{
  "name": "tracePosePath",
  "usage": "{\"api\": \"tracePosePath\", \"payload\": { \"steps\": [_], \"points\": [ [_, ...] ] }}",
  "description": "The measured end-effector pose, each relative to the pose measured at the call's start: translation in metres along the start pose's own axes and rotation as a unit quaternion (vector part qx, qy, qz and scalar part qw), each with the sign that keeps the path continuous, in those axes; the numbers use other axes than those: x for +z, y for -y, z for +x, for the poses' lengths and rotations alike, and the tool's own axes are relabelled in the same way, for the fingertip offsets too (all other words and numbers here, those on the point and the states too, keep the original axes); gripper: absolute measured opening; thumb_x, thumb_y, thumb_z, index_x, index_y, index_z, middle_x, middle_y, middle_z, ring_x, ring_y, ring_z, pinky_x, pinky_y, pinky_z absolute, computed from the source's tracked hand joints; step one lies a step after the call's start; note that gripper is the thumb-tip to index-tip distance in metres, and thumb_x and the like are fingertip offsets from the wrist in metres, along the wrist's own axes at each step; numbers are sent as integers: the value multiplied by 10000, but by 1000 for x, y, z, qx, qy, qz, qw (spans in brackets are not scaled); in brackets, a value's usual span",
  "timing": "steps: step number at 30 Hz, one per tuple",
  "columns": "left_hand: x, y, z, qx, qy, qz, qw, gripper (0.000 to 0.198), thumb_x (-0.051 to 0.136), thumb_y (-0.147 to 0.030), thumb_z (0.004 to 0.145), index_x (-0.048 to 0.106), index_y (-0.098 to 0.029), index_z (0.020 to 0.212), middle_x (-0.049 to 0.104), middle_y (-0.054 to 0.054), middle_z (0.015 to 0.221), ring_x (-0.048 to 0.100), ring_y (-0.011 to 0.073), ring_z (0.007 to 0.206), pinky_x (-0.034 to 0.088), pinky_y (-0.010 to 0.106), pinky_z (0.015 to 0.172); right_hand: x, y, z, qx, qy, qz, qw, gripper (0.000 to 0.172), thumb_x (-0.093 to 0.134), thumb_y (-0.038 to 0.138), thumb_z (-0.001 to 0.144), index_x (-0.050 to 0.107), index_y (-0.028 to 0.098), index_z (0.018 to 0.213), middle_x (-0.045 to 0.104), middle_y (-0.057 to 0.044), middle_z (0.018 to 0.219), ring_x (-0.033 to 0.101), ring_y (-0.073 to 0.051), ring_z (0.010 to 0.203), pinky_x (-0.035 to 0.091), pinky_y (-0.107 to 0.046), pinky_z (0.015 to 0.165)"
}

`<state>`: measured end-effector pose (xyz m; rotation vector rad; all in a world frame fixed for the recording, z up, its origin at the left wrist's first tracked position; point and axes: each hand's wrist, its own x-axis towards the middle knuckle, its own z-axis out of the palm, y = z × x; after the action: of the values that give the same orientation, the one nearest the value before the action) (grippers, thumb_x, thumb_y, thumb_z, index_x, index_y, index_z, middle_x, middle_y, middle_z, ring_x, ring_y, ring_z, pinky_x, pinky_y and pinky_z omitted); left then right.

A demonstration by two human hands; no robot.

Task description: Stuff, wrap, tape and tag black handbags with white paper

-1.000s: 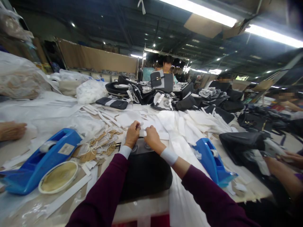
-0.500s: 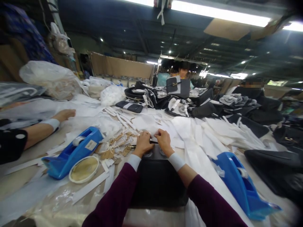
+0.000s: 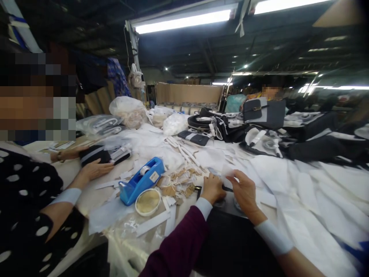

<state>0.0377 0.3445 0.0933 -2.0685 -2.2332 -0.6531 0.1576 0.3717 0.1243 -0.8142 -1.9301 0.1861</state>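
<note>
Co-worker's hand (image 3: 96, 169), left. Blue plastic tape dispenser (image 3: 141, 181), now further left in view. Left hand (image 3: 212, 187) curled, apparently pinching white tissue sheet (image 3: 223, 169); right hand (image 3: 243, 190) now drawn apart, fingers half-closed on it. Black leather bag (image 3: 230, 238) beneath.

Blue tape dispenser (image 3: 141, 181), round tin (image 3: 148, 201), tag pile (image 3: 175, 184) crowd left; white sheets (image 3: 305, 184) right, flat, passable.

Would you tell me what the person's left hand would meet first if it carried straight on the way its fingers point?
Probably the right hand, just across the small white piece; the left hand points rightward at it, though depth is unclear.
</note>
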Motion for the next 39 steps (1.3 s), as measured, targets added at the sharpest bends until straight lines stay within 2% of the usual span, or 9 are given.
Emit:
{"api": "tracePosePath", "payload": {
  "steps": [4, 10, 15, 19, 24, 28, 33, 36, 39],
  "points": [
    [-7, -3, -3, 7, 21, -11, 1000, 335, 617, -341, 818, 620, -172, 1107, 626, 75, 1075, 497, 273, 1131, 420, 457, 924, -26, 26, -14, -57, -3, 40, 998, 203, 526, 303, 885, 584, 183, 732, 565, 0, 727, 532, -145, 695, 387, -259, 660],
    [-3, 1, 7, 16, 45, -74, 996, 241, 591, -355, 876, 655, -191, 1041, 622, 74, 1074, 477, 286, 1163, 354, 536, 988, -62, 51, -62, -124, 75, 74, 987, 258, 429, 113, 926, 637, 197, 798, 665, -37, 887, 602, -150, 844, 467, -280, 774],
    [-2, 3, 9, 27, 50, -92, 994, 205, 613, -243, 844, 665, -190, 1035, 628, 74, 1064, 474, 285, 1163, 350, 528, 988, -74, 45, -107, -172, 138, 22, 975, 283, 404, 39, 915, 605, 198, 797, 669, -30, 907, 600, -145, 852, 488, -283, 736],
    [-13, -1, -3, 31, 54, -67, 996, 238, 601, -200, 823, 673, -212, 1050, 643, 55, 1061, 497, 263, 1131, 386, 481, 959, -81, 36, -125, -227, 143, 23, 963, 278, 415, -7, 870, 590, 209, 883, 669, -60, 1007, 603, -176, 1021, 520, -319, 832],
    [-7, 2, 0, 29, 40, -35, 998, 311, 627, -206, 735, 689, -310, 1021, 670, -1, 1052, 514, 241, 1097, 437, 414, 906, -69, 13, -136, -351, 121, -1, 929, 252, 460, 48, 820, 625, 197, 939, 666, -98, 1119, 575, -221, 1167, 557, -309, 830],
    [-7, -1, -4, 47, -12, -72, 996, 267, 579, -161, 744, 710, -258, 956, 650, 42, 1115, 507, 249, 1109, 425, 422, 936, -69, 25, -151, -291, 113, -39, 949, 232, 439, 11, 849, 600, 178, 830, 655, -102, 1178, 523, -253, 1246, 562, -376, 888],
    [-10, 0, -2, 121, -96, -156, 976, 218, 527, -154, 819, 690, -183, 960, 608, 88, 1210, 463, 259, 1198, 313, 481, 1082, -66, 32, -154, -229, 153, -60, 959, 219, 442, 32, 885, 605, 160, 814, 652, -83, 1191, 502, -239, 1265, 513, -418, 1002],
    [-15, -3, -24, 193, -108, -173, 960, 256, 504, -109, 833, 679, -190, 1002, 640, 69, 1166, 511, 221, 1168, 355, 435, 1081, -66, 31, -154, -224, 138, -63, 963, 199, 472, 48, 887, 616, 165, 815, 656, -78, 1178, 510, -219, 1254, 487, -407, 1039],
    [-14, -7, -63, 246, -99, -165, 950, 271, 476, -111, 872, 667, -179, 1053, 654, 72, 1151, 551, 201, 1139, 420, 396, 1049, -66, 30, -157, -229, 129, -64, 963, 199, 482, 57, 887, 631, 175, 827, 650, -72, 1190, 500, -210, 1266, 466, -407, 1061]
  ]
}}
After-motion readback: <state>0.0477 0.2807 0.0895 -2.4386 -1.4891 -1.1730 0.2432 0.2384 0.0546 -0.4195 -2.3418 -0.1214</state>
